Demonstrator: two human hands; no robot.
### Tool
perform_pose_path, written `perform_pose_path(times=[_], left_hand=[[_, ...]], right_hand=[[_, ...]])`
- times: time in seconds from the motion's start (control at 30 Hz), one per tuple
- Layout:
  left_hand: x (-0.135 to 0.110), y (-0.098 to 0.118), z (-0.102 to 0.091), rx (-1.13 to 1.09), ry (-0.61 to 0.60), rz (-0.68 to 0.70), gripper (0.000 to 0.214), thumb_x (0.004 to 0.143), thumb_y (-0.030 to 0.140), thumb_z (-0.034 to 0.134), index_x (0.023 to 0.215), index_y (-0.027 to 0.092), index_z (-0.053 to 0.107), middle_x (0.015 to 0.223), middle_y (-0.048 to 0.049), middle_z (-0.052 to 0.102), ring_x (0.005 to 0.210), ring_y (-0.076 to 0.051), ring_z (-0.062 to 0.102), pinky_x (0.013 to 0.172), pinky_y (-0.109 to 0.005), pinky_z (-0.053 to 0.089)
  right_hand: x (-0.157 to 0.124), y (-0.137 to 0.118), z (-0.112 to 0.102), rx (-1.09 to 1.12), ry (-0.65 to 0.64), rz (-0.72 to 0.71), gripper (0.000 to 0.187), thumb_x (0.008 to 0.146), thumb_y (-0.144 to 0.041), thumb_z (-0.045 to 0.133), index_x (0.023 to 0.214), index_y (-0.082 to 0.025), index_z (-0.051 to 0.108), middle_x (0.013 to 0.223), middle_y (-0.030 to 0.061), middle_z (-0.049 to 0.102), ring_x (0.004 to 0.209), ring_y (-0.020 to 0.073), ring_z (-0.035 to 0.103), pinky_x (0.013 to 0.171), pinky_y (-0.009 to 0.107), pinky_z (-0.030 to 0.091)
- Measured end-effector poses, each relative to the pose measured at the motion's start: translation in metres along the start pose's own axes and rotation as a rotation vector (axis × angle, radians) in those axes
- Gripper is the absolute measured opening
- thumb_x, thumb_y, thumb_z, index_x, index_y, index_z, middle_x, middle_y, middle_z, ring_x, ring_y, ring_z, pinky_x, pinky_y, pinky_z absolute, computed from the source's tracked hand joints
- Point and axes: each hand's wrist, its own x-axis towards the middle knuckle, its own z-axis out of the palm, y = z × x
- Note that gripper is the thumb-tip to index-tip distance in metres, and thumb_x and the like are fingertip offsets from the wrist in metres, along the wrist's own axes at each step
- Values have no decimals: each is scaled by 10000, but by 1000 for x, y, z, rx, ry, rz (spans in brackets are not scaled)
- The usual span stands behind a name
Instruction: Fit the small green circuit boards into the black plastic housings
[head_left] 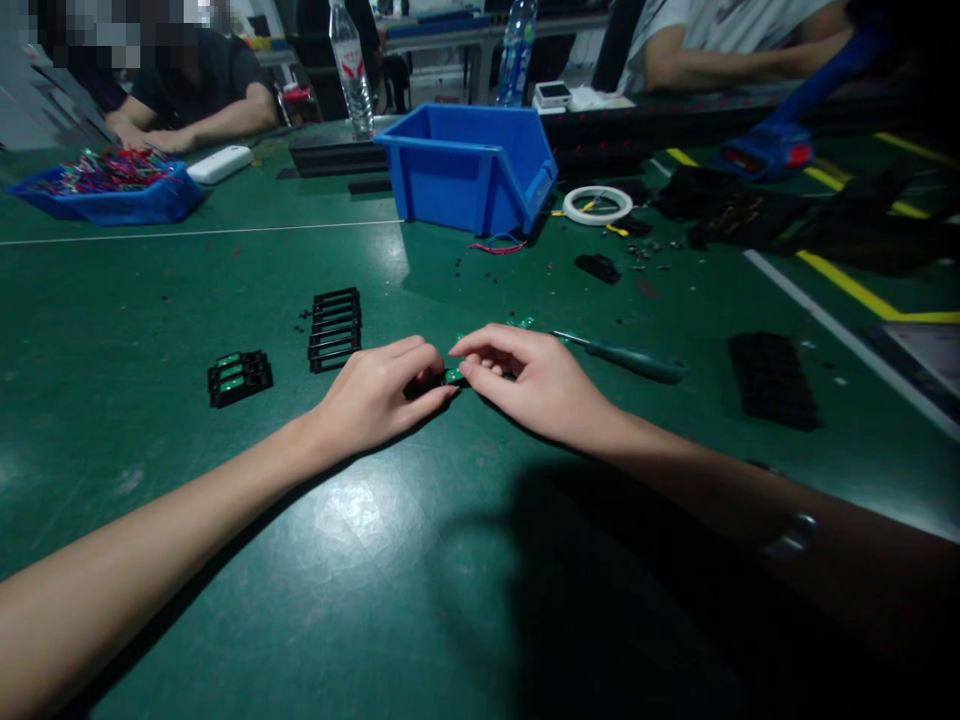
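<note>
Both my hands meet over the green table at the middle of the head view. My left hand (394, 385) is closed, its thumb and fingers pinching a small black part that its fingers mostly hide. Close against it, my right hand (529, 375) pinches a small green piece (454, 376) at the left hand's fingertips. Several more green pieces (523, 322) lie just beyond my right hand. A screwdriver (634, 360) with a dark green handle rests to the right of it. Left of my hands lie a black slotted frame (335, 330) and a black block with green pieces (238, 377).
A blue bin (465, 165) stands at the back, with a white tape roll (598, 206) and loose screws (649, 250) to its right. A blue tray of wires (109, 185) sits far left. Black parts (772, 380) lie right; a blue power tool (772, 145) is behind. Two people sit opposite.
</note>
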Motion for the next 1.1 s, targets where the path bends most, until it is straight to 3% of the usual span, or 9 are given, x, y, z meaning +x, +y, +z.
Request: perform_pose_path(times=[1.1], left_hand=[[0, -1, 1, -7, -8, -9, 161, 960, 328, 622, 935, 170, 602, 820, 5, 563, 708, -114, 511, 623, -240, 376]], right_hand=[[1, 2, -1, -34, 2, -20, 141, 890, -153, 620, 992, -168, 716, 868, 29, 671, 726, 145, 591, 637, 273, 458]])
